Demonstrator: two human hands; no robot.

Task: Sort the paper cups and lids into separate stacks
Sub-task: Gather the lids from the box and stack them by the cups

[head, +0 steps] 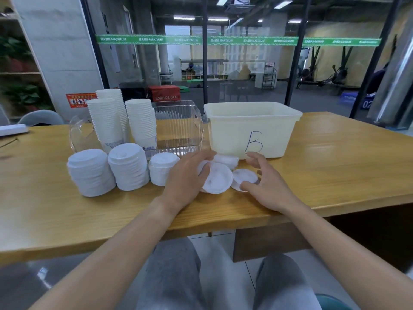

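Observation:
Three tall stacks of white paper cups stand at the back left of the wooden table. In front of them stand three stacks of white lids, the right one shortest. Several loose white lids lie in front of the cream bin. My left hand rests on the left edge of these lids, fingers stretched over them. My right hand hovers at the right of the pile, fingers spread and bent, its thumb touching a small lid.
A cream plastic bin marked "B" stands behind the loose lids. A clear ribbed plastic container sits left of it, behind the lid stacks. The table's front edge runs just below my wrists. A glass wall stands behind the table.

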